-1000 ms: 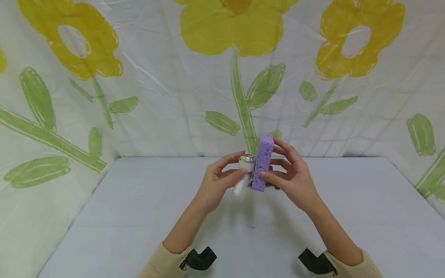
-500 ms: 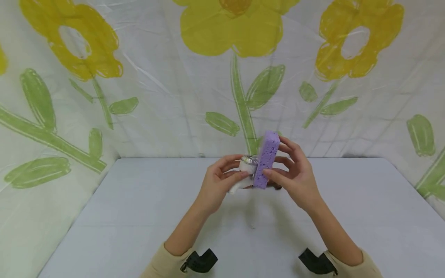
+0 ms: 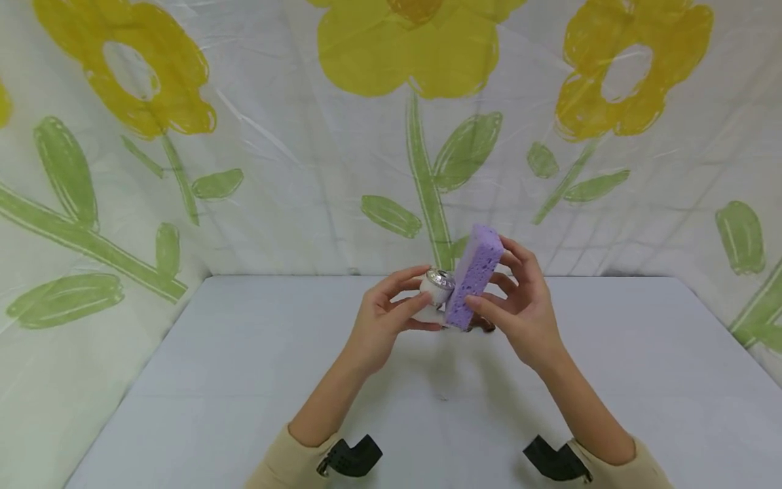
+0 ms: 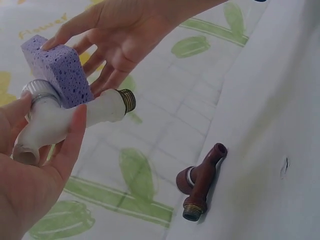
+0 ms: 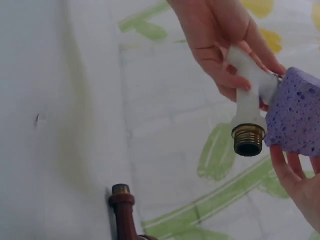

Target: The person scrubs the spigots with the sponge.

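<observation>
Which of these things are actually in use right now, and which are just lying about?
In use:
white tap, gripped by the left hand
purple sponge, held against it by the right hand

Lying about:
brown tap on the table

flower-print backdrop (image 3: 256, 136), white table (image 3: 244, 380)

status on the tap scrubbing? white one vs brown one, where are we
Done: nothing plainly finished. In hand: the left hand grips the white tap in the air, and the right hand holds the purple sponge against it near the metal cap. Left: the brown tap lies on the table by the flowered backdrop, touched by neither hand. Whether the white tap is clean, I cannot tell.
</observation>
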The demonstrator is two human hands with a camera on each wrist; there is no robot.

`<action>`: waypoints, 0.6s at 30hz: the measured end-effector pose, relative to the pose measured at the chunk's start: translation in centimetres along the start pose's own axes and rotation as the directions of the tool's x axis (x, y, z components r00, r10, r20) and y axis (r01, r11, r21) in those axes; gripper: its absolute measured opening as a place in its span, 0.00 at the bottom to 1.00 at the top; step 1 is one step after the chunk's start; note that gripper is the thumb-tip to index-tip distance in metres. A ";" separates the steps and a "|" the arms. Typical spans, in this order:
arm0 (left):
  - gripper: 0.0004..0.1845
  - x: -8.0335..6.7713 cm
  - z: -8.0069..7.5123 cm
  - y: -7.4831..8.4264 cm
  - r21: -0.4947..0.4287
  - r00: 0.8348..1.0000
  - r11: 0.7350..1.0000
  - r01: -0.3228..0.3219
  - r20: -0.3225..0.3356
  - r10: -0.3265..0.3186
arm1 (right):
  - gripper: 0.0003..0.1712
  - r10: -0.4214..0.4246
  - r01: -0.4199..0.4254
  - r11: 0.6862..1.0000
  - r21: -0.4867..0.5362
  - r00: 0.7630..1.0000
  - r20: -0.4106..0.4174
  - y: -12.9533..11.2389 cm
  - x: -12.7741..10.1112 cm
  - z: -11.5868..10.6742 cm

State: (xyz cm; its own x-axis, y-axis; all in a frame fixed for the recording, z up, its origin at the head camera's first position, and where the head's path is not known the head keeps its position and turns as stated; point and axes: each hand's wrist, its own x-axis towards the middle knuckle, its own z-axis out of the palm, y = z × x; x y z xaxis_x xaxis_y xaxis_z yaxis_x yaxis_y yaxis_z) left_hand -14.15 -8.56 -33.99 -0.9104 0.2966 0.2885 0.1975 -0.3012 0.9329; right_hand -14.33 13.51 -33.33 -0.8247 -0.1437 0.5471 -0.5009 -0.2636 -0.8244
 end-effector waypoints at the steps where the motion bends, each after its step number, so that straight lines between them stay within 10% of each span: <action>1: 0.23 0.0 0.0 0.0 -0.007 1.000 1.000 0.001 0.000 -0.001 | 0.48 -0.009 0.009 1.000 0.006 1.000 -0.006 0.0 0.0 0.0; 18: 0.23 0.1 -0.2 -0.2 -0.085 0.999 0.996 0.042 0.029 -0.040 | 0.46 -0.030 0.033 0.998 0.053 0.998 -0.046 0.4 -0.1 0.1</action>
State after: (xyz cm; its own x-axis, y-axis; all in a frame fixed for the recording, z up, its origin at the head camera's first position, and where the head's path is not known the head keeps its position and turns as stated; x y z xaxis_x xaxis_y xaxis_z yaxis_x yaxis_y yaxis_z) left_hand -14.31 -8.64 -34.20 -0.9065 0.3346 0.2574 0.1276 -0.3640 0.9226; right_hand -14.45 13.27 -33.70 -0.8202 -0.0918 0.5647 -0.5130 -0.3187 -0.7970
